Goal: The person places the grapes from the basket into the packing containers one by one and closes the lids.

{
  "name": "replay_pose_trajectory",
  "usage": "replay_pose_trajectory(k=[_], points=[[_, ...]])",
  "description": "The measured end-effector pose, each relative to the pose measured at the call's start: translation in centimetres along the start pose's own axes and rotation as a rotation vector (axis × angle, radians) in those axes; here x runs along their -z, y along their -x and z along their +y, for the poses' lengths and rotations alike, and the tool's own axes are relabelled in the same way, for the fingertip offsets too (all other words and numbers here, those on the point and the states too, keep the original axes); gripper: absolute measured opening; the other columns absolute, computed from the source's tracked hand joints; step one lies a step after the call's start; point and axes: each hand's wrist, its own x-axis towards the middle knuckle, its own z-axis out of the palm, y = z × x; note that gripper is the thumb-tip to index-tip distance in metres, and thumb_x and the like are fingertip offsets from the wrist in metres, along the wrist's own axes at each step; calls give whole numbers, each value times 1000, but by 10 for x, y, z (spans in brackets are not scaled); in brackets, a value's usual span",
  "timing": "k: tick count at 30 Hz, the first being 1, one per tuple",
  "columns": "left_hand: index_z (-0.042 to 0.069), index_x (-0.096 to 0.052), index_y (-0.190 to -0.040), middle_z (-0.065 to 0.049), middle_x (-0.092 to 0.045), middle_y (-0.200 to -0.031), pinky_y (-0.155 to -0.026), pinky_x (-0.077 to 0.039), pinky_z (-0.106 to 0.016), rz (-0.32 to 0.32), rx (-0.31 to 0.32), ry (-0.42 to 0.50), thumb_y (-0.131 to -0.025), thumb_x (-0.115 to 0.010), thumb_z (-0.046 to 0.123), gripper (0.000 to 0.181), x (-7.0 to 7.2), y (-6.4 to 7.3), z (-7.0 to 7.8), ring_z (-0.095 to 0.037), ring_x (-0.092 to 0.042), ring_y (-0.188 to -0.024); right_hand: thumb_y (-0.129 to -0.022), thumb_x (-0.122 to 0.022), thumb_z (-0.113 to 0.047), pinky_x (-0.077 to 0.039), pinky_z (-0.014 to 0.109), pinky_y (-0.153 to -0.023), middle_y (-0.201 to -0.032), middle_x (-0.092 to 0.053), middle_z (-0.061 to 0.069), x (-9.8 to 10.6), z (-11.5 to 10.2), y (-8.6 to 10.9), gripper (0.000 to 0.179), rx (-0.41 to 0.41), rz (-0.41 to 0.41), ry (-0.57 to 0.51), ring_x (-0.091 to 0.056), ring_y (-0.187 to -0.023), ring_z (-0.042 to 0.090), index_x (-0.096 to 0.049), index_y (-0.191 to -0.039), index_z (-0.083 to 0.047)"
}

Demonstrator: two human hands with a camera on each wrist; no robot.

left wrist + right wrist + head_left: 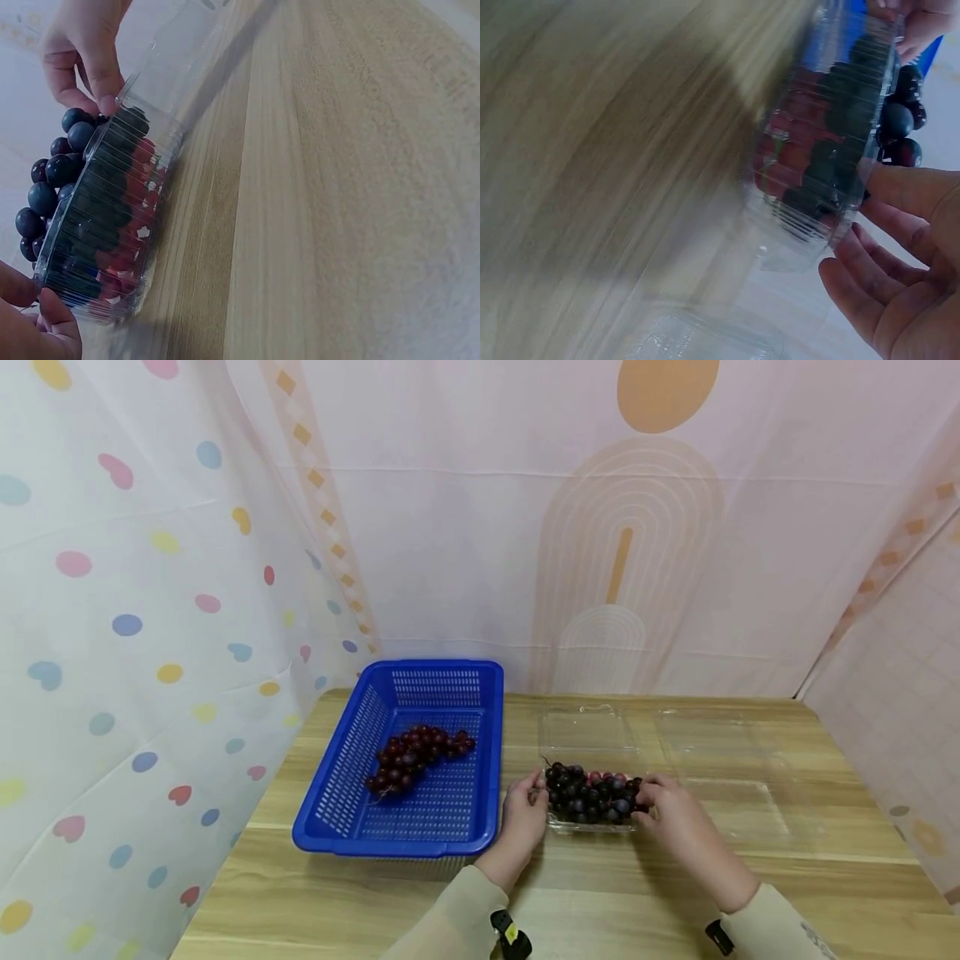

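A clear plastic clamshell box [596, 827] stands on the table, its lid [585, 727] laid open toward the back. Dark grapes [588, 793] heap above its rim, and red grapes [142, 195] show through the wall beneath them. My left hand [522, 814] is at the box's left end, thumb and finger pinching the rim. At the opposite end my right hand [678, 818] holds the corner, its thumb [900, 184] against the wall near the rim and its other fingers around the end, close to the grapes.
Left of the box stands a blue plastic basket [397, 843] with a bunch of red grapes [412, 756] inside. A second clear clamshell box [738, 810] lies open on the right. Behind the wooden table [600, 902] hangs a patterned curtain [450, 568].
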Motion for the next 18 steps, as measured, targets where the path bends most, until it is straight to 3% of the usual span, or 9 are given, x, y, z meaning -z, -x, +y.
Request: replay_pose_trajectory(k=[6,12,14,18], points=[[-11,-57,-122,-13,-58,-97,-70,-45,-20,5,3,15,-87,-55,-9,35,-1,0,0,-15,-53,-80,-75,-77,-6,-54,39,-73,-100,-63,14,-1,0,1,9,46,2,83,-63,-82,26,-71,-80,-2],[-10,-56,-125,-12,-58,-99,-73,-47,-21,-4,18,17,-88,-55,-8,37,-3,-1,1,-15,-54,-83,-76,-78,-14,-52,48,-81,-113,-62,19,14,-11,5,37,38,11,145,-62,-98,36,-68,-109,0],[-10,-55,-125,-12,-57,-100,-73,-47,-22,-4,22,15,-88,-55,-8,37,-2,-1,1,-16,-55,-84,-75,-79,-16,-52,49,-82,-115,-63,17,15,-16,4,43,111,52,157,-62,-99,35,-66,-115,-5],[-10,-56,-124,-13,-58,-101,-75,-49,-24,2,19,5,-88,-55,-8,36,-1,-1,1,-18,-56,-86,-75,-79,-14,-51,48,-86,-117,-64,11,5,-21,1,41,361,129,129,-62,-102,30,-69,-115,-13]])
